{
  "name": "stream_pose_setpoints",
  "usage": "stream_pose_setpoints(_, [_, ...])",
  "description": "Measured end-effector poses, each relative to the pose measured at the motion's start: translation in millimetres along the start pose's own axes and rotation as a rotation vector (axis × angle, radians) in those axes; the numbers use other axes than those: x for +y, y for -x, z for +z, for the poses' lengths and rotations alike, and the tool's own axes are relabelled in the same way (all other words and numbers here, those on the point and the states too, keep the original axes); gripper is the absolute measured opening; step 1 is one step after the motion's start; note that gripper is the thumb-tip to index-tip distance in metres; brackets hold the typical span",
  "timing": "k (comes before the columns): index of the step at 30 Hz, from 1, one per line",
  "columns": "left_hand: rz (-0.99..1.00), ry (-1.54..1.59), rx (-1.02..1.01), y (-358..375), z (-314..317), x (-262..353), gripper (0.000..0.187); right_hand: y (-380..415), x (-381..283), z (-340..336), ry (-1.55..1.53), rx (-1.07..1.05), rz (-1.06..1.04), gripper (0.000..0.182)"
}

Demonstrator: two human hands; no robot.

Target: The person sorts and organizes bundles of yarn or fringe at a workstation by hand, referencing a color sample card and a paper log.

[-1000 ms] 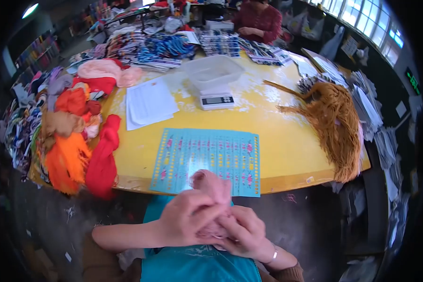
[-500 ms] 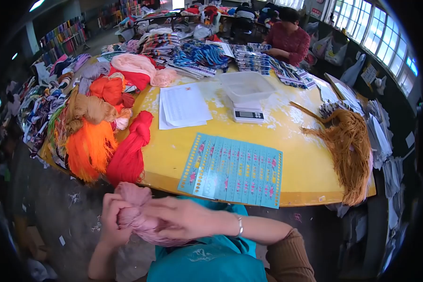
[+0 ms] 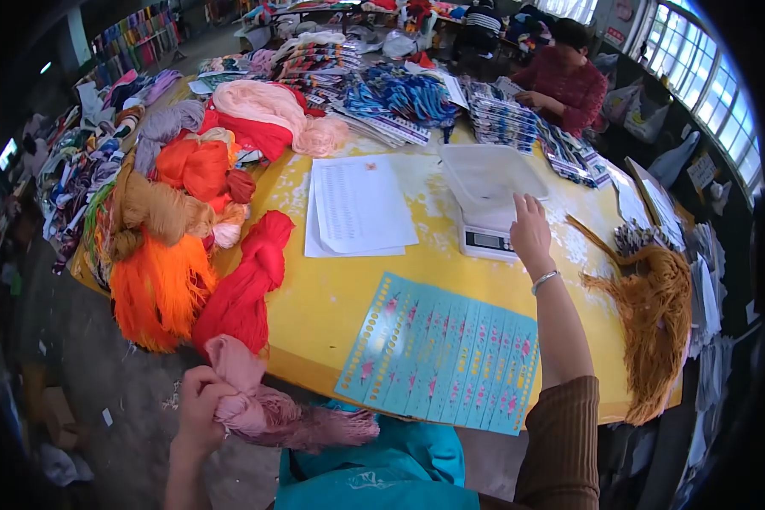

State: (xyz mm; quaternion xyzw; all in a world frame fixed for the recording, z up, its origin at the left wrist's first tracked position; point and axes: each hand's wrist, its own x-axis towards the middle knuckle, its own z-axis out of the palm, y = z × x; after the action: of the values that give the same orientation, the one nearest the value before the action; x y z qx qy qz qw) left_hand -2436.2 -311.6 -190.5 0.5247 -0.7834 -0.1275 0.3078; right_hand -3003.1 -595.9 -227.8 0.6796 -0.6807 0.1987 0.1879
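My left hand (image 3: 201, 410) is closed round a dusty-pink skein of thread (image 3: 268, 414), held in front of the table's near edge. The loose end of the skein trails to the right, over my teal apron (image 3: 374, 467). My right hand (image 3: 532, 231) reaches across the table, its fingers stretched out at the right side of a clear plastic tub (image 3: 476, 174). Under the tub sits a white digital scale (image 3: 484, 242). Light-blue printed cards (image 3: 438, 353) lie overlapped in a row between my arms. A red skein (image 3: 251, 285) rests just beyond my left hand.
White printed sheets (image 3: 361, 208) lie mid-table. Orange thread (image 3: 157, 289), tan and peach skeins pile up at the left. A brown skein (image 3: 659, 331) hangs over the right edge. Bundled packs (image 3: 501, 115) line the back, where a person in dark red (image 3: 565, 85) sits.
My right hand has left the pink skein and moved forward and right to the tub on the scale. My left hand keeps the skein, whose strands now spread out. The view has shifted slightly.
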Motion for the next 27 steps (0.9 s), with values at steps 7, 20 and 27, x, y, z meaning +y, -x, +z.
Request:
stream_pose_setpoints(7, [-0.011, -0.263, 0.369, -13.2, -42.1, -12.1, 0.030, -25.0, -12.4, 14.6, 0.257, -0.060, -0.141, 0.027])
stream_pose_setpoints(20, [0.054, -0.058, 0.185, -17.8, -47.0, -8.0, 0.028, 2.9, -73.0, -27.2, 0.031, 0.214, -0.292, 0.027])
stream_pose_setpoints(27, [0.069, 0.051, -0.044, -23.4, -2.0, -6.3, 0.036, 79.8, 0.7, 8.0, -0.193, -0.034, 0.167, 0.036])
